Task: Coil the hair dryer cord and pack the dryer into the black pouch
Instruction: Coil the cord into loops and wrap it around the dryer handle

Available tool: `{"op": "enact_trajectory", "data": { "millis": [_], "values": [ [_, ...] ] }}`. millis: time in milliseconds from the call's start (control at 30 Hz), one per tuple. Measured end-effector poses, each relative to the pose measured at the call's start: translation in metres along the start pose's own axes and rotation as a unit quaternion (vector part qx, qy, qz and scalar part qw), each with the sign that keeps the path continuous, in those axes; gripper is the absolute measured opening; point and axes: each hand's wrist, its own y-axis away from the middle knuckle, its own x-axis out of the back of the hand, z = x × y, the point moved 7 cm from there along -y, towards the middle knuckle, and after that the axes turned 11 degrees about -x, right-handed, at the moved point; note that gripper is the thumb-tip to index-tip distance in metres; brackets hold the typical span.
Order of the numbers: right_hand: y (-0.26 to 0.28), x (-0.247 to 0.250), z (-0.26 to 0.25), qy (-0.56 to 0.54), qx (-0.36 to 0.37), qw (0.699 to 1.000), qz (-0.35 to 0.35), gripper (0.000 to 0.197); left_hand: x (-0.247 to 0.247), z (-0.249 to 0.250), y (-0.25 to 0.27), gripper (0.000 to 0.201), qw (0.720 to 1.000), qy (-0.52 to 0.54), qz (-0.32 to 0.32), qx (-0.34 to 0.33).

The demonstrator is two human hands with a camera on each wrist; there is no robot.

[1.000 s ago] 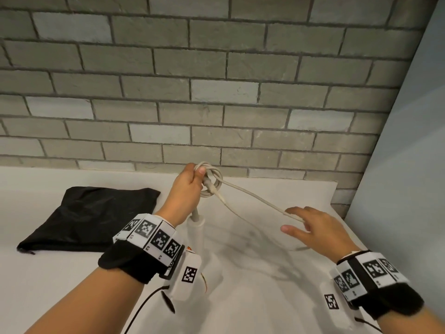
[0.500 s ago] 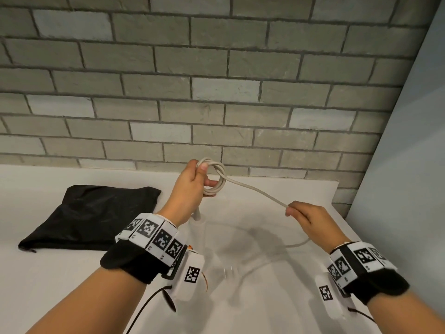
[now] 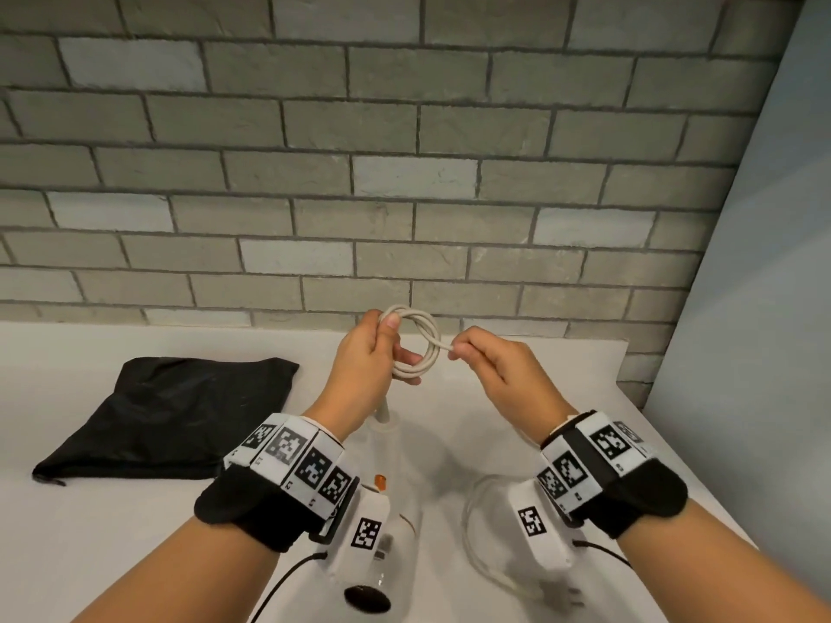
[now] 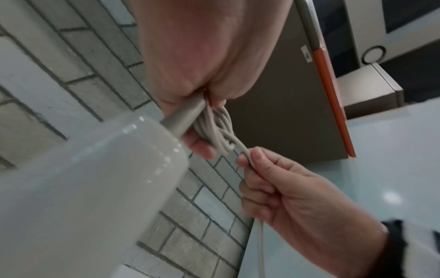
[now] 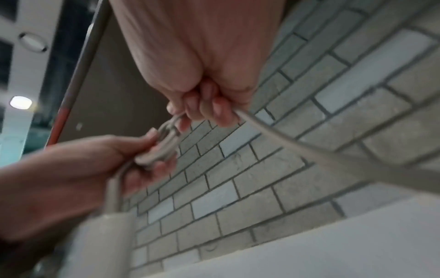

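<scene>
Our left hand [image 3: 366, 353] is raised in front of the brick wall [image 3: 314, 173], its thumb and curled fingers pinching several loops of the pale cord [image 3: 416, 341] into a small ring. Below this hand the thick grey sleeve where the cord leaves the handle slopes down to the white hair dryer [image 4: 78, 188], which hangs close under our left wrist (most of its body is hidden from the head view by our forearm and wrist band).

Our right hand [image 3: 490, 366] is just beside the ring, closed around the free run of cord, with thumb and forefinger nipping it right where it leaves the loops. From the back of this fist the cord trails down [image 5: 333, 156] in a slack curve to the white counter [image 3: 112, 555], where its plug [image 3: 560, 598] lies near the front edge, under our right wrist.

The black pouch [image 3: 180, 411] lies flat on the counter to the left, well apart from both hands. We cannot tell from here whether its mouth is open.

To the right a plain pale panel [image 3: 773, 308] meets the brick wall at the corner.
</scene>
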Motion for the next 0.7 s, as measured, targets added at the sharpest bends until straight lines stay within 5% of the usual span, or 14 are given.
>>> {"op": "enact_trajectory", "data": {
  "millis": [267,433,567,700],
  "values": [
    [0.003,0.016,0.013,0.007,0.029,0.99,0.14,0.024,-0.019,-0.002,0.013,0.027,0.992,0.119,0.0,0.03],
    [0.008,-0.005,0.023,-0.197,-0.113,0.968,0.103,0.017,-0.023,-0.004,0.015,0.026,0.996,0.086,0.008,0.005],
    [0.01,-0.027,0.012,-0.372,-0.161,0.914,0.006,0.025,-0.022,0.006,0.014,0.023,0.998,-0.014,0.021,-0.062],
    [0.008,-0.021,0.016,-0.397,-0.188,0.898,0.035,0.032,-0.028,0.009,0.017,0.023,0.997,-0.013,0.014,-0.074]
  ]
}}
